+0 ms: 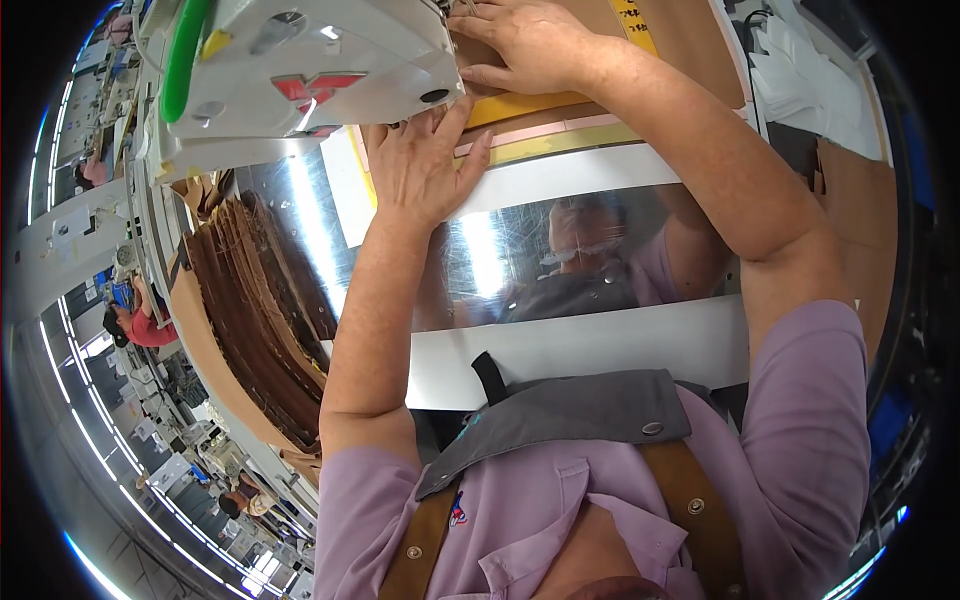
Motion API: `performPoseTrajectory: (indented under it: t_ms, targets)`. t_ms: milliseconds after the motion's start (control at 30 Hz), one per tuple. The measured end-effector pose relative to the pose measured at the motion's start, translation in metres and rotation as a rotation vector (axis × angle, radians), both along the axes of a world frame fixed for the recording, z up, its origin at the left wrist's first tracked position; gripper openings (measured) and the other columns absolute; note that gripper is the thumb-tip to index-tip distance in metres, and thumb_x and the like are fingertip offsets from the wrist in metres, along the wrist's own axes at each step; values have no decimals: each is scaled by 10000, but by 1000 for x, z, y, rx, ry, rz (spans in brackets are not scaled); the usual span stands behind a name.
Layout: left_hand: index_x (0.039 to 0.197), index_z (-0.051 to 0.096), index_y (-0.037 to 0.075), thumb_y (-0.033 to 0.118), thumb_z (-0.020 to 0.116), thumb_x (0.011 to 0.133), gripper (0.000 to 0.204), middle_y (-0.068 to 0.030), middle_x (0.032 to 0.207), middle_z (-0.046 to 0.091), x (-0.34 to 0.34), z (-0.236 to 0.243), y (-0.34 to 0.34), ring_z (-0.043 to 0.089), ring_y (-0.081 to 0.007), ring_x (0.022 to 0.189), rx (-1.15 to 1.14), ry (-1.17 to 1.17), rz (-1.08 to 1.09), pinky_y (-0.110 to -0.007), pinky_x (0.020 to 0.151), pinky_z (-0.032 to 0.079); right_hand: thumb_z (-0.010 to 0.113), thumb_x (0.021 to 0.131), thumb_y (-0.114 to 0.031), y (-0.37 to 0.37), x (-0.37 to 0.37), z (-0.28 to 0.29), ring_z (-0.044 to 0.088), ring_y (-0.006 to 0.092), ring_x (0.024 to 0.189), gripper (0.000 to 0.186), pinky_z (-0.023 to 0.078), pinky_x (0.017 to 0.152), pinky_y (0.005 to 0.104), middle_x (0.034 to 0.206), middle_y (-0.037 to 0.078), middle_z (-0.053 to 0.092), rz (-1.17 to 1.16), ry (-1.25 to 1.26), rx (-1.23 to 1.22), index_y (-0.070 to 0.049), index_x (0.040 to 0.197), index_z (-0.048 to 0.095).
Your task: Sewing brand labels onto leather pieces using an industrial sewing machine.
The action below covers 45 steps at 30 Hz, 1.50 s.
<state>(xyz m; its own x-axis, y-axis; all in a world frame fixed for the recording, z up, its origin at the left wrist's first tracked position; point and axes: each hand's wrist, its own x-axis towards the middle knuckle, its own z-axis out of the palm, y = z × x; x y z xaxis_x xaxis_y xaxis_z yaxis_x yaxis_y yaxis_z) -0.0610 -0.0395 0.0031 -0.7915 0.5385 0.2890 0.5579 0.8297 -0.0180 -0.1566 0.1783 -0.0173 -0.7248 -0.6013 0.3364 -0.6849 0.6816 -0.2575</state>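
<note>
A white sewing machine head (375, 60) with a red emblem reaches over the work at upper left. Beside its lower edge my left hand (420, 165) lies palm down, fingers stretched, on layered flat pieces. My right hand (530, 45) rests further back and to the right, fingers spread flat on a brown panel (695, 60). Neither hand grips anything. A yellow strip (535, 105) runs across the panel between the hands, with pink and pale yellow edges nearer me. The machine head hides some fingertips and the needle area.
A shiny metal plate (470, 265) spans the table before me, bordered by white surfaces. Frayed brown sheets (255, 310) are stacked at left. White material (805, 85) is piled at far right, above a brown sheet (855, 240). Other people work at distant left.
</note>
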Motion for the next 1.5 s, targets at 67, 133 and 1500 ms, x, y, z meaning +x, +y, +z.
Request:
performPoseTrajectory:
  t_ms: [67, 133, 1500]
  targets:
    - [1274, 686, 166, 375, 682, 923, 408, -84, 1122, 731, 3, -4, -1, 666, -276, 1073, 77, -40, -26, -461, 1029, 395, 678, 888, -485, 3, -2, -2, 425, 342, 1456, 781, 289, 1230, 479, 1529, 203, 515, 23, -32, -16, 3, 1476, 514]
    - [1252, 687, 157, 374, 682, 922, 395, -86, 1128, 736, 2, -7, -5, 678, -276, 1065, 162, -75, -15, -454, 1022, 401, 696, 866, -512, 5, 0, 8, 390, 348, 1484, 842, 255, 1250, 473, 1547, 209, 496, 44, -68, -35, 6, 1496, 490]
    - [1414, 552, 34, 555, 601, 956, 695, -186, 717, 719, 23, 13, 50, 718, -366, 632, -44, -254, 295, -468, 635, 565, 683, 882, -425, -7, -2, 21, 357, 313, 1499, 753, 192, 1264, 461, 1560, 164, 477, -97, -337, -7, -64, 1512, 481]
